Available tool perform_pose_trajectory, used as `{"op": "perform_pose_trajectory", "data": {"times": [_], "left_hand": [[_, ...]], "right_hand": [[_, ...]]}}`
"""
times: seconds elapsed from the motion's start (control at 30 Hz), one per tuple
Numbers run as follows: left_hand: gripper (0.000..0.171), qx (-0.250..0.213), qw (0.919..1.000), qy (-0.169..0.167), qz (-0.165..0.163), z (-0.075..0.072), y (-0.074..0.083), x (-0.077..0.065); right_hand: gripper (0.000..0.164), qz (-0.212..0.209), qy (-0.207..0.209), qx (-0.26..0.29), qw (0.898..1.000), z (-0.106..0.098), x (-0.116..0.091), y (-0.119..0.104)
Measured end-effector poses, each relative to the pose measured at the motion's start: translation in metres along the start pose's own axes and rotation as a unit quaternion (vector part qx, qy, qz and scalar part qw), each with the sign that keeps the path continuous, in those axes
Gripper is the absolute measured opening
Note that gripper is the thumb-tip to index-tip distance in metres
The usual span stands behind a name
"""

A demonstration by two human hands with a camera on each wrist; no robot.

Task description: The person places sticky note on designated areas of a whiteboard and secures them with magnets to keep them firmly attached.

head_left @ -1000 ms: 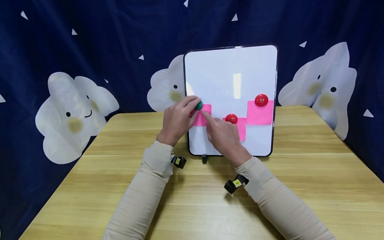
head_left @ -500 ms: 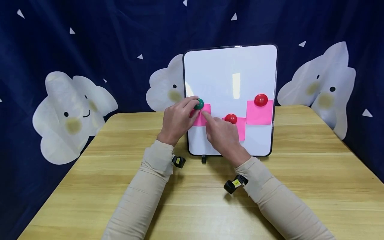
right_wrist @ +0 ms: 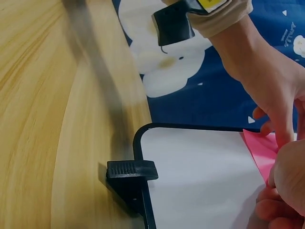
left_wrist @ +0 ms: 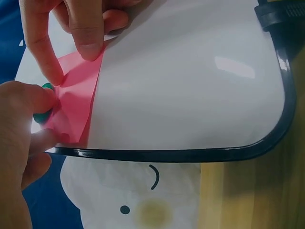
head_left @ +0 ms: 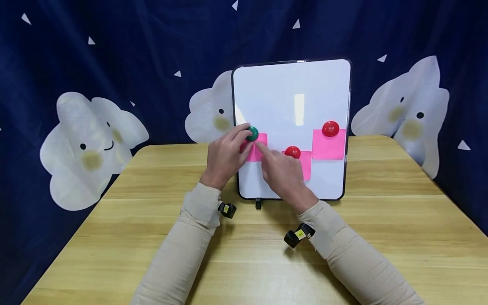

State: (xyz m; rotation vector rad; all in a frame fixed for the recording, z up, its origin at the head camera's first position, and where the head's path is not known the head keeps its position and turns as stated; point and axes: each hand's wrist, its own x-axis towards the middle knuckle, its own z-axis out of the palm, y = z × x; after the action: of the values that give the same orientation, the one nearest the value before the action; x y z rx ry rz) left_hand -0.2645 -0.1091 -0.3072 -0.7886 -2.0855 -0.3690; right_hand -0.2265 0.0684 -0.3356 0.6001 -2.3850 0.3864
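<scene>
My left hand [head_left: 226, 154] is at the left side of a whiteboard [head_left: 274, 89], its fingertips pinching a round green magnet [head_left: 252, 134]. Under that magnet lies a pink sticky note [head_left: 253, 156] along the board's left edge. The index finger of my right hand [head_left: 284, 171] points out straight and presses the note just below the magnet, while its other fingers are bent. In the left wrist view, a left fingertip covers part of the green magnet [left_wrist: 43, 116], and the right thumb rests at the lower edge of the pink note [left_wrist: 78, 107].
A red magnet [head_left: 293, 152] sits on another pink note [head_left: 307, 165], partly behind my right hand. Farther right, a second red magnet [head_left: 330, 128] holds a third note [head_left: 328, 148]. Black feet [right_wrist: 131, 171] prop the board on the wooden table [head_left: 244, 262], before a dark blue curtain [head_left: 152, 38].
More of the green magnet shows beside my left fingertips than a second ago. My right index finger stays on the note, and the view has shifted slightly.
</scene>
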Motion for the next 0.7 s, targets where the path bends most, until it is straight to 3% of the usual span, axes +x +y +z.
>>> {"op": "perform_pose_trajectory", "data": {"times": [0.33, 0.7], "left_hand": [[0.022, -0.006, 0.9989, 0.042, -0.018, -0.005, -0.002, -0.020], [0.019, -0.022, 0.9992, 0.026, -0.020, -0.010, -0.007, -0.038]], "right_hand": [[0.053, -0.016, 0.009, 0.018, 1.000, -0.005, -0.007, -0.002], [0.045, -0.010, 0.021, 0.060, 0.998, -0.017, -0.019, 0.002]]}}
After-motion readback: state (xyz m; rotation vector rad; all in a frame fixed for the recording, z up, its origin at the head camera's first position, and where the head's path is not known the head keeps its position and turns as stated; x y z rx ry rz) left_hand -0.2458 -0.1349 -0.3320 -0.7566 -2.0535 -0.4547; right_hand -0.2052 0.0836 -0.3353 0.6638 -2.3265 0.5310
